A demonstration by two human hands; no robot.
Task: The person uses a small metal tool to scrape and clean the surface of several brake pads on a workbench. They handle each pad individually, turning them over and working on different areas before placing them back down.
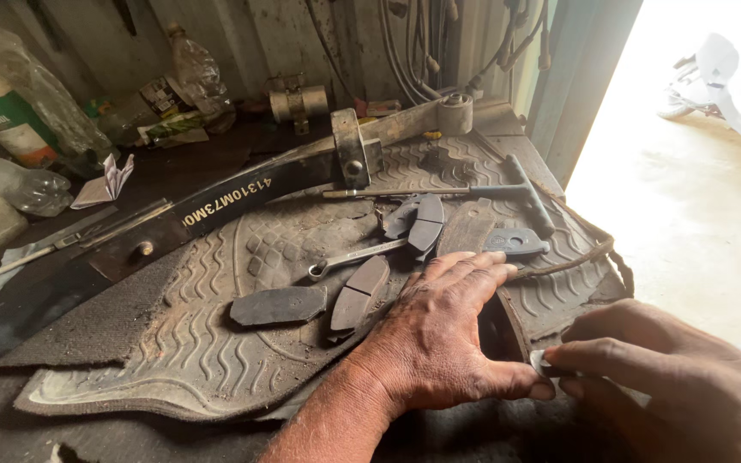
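Hands at a grimy workbench, seen from above. The left hand [439, 339] lies flat, fingers spread, pressing a curved dark brake shoe [501, 326] down on a ribbed rubber mat [190, 343] at the near right. The right hand [662, 377] pinches a small pale scrap [540, 362] between thumb and fingertips, right beside the shoe's near edge and the left thumb. Just left of the hands lie two flat brake pads [319, 302]. Farther off rest a spanner [355, 255], more pads [418, 221], a T-handled wrench [508, 190] and a long leaf spring [242, 193]. Plastic bottles [19, 111] stand at the far left.
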